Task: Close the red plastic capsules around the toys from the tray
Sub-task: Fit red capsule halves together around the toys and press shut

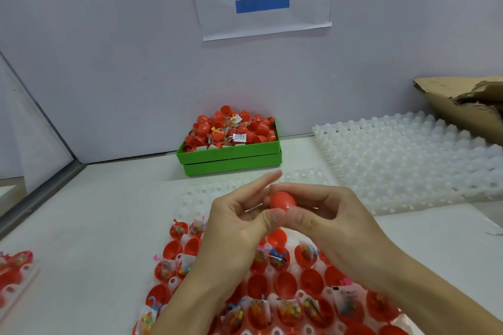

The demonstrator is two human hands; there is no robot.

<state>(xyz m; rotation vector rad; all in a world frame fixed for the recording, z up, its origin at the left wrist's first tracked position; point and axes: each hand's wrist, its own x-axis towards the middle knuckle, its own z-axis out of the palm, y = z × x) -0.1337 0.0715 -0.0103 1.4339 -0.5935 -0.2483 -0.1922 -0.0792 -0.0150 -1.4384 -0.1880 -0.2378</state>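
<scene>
Both forearms reach in from the lower edge and meet in the middle. The left hand [239, 223] is turned palm toward the right one, its thumb pressed against the right thumb, its forefinger stretched straight out and upward, the other fingers loosely curled beneath. The right hand [326, 215] faces it, thumb and curled fingers pinching a red capsule [283, 200] that sits between the two hands' fingertips.
</scene>
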